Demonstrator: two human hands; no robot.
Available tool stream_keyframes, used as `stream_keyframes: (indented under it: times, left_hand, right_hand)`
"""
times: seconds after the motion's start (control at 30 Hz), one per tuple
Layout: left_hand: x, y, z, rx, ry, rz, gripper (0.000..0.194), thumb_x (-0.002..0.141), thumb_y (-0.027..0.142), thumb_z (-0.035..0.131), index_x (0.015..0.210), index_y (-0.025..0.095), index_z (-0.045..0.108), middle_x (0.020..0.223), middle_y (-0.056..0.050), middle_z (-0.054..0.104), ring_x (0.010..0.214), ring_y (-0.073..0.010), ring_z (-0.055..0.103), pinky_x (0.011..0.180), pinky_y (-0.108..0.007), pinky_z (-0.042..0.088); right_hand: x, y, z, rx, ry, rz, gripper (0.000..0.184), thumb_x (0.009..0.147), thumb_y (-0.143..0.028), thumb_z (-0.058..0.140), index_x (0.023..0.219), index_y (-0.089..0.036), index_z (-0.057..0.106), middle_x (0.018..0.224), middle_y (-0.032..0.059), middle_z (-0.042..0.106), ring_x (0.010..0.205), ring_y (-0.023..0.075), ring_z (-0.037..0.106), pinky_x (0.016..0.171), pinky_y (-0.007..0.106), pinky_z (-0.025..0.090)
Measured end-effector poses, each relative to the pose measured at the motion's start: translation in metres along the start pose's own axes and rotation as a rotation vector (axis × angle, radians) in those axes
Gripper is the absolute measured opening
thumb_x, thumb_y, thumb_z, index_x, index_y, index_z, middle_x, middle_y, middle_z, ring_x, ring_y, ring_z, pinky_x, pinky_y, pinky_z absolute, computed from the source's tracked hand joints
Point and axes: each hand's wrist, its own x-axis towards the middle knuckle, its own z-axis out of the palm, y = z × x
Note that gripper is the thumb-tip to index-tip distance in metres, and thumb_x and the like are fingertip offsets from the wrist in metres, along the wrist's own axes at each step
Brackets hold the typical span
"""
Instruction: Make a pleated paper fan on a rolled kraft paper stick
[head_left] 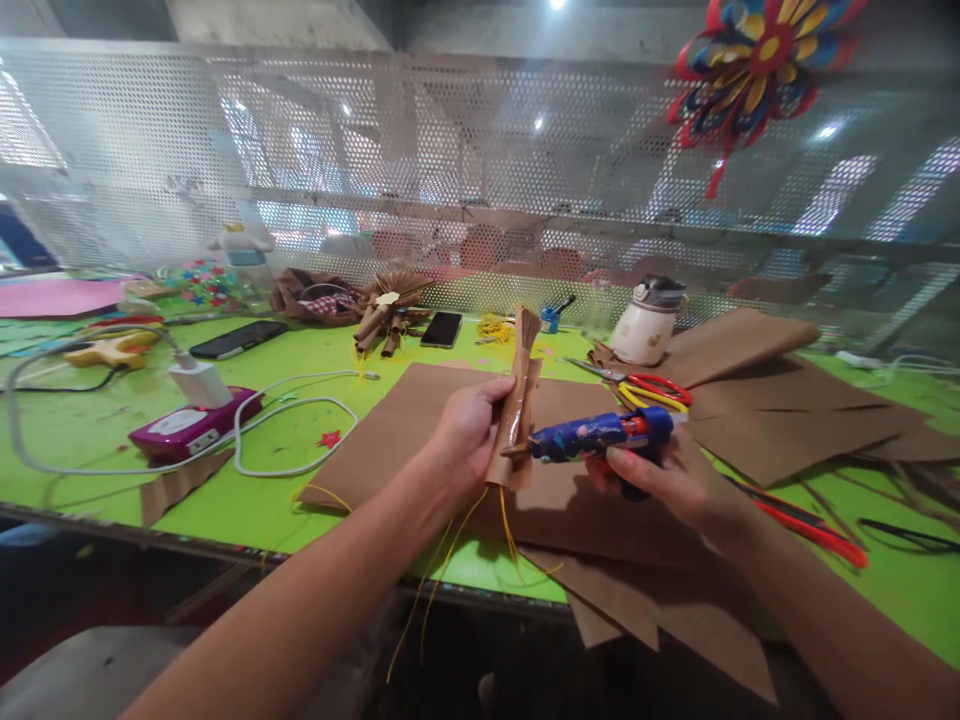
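Note:
My left hand (474,428) is closed around a rolled brown paper tube (514,410), held upright and slightly tilted over the table. A shiny strip of glue runs down its side, and its top end looks fringed. Yellow strings (508,525) dangle from its lower end. In my right hand (667,475) is a blue hot glue gun (592,437), its nozzle pointing left at the lower part of the tube. Whether the nozzle touches the paper I cannot tell. Beneath both hands lies a large sheet of brown paper (409,425).
Red and yellow scissors (652,390), a red cutter (814,525) and brown paper sheets (780,420) lie at right. A kettle-like white bottle (645,325) stands behind. At left are a purple power strip (196,425) with a white cable and a phone (238,339). Finished-looking paper rolls (379,325) sit behind.

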Motion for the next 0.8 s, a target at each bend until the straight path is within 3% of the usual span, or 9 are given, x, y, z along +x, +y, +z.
stream_keyframes:
  times: [0.2, 0.5, 0.8]
  left_hand:
    - [-0.003, 0.001, 0.005, 0.008, -0.014, -0.030, 0.023, 0.088, 0.016, 0.041, 0.080, 0.008, 0.061, 0.051, -0.006, 0.062, 0.036, -0.0146, 0.054, 0.037, -0.024, 0.043]
    - [0.010, -0.002, -0.008, -0.042, 0.042, -0.031, 0.018, 0.087, 0.020, 0.044, 0.080, 0.010, 0.057, 0.048, -0.004, 0.056, 0.037, -0.0156, 0.053, 0.037, -0.025, 0.043]
    - [0.008, -0.001, -0.004, -0.094, 0.005, -0.016, 0.017, 0.087, 0.017, 0.045, 0.084, 0.008, 0.059, 0.049, -0.003, 0.057, 0.037, -0.0134, 0.052, 0.038, -0.023, 0.044]
  right_hand:
    - [0.003, 0.001, -0.002, -0.057, 0.087, -0.002, 0.038, 0.088, -0.046, 0.050, 0.068, -0.016, 0.060, 0.062, 0.0042, 0.056, 0.057, 0.0140, 0.051, 0.051, 0.025, 0.040]
    - [-0.002, -0.004, 0.005, -0.039, -0.004, -0.017, 0.037, 0.088, -0.046, 0.049, 0.070, -0.015, 0.057, 0.059, 0.0024, 0.054, 0.056, 0.0123, 0.048, 0.052, 0.025, 0.037]
    - [0.000, -0.004, 0.003, -0.034, 0.108, -0.001, 0.036, 0.086, -0.047, 0.053, 0.073, -0.014, 0.058, 0.056, 0.0003, 0.049, 0.052, 0.0103, 0.044, 0.046, 0.023, 0.032]
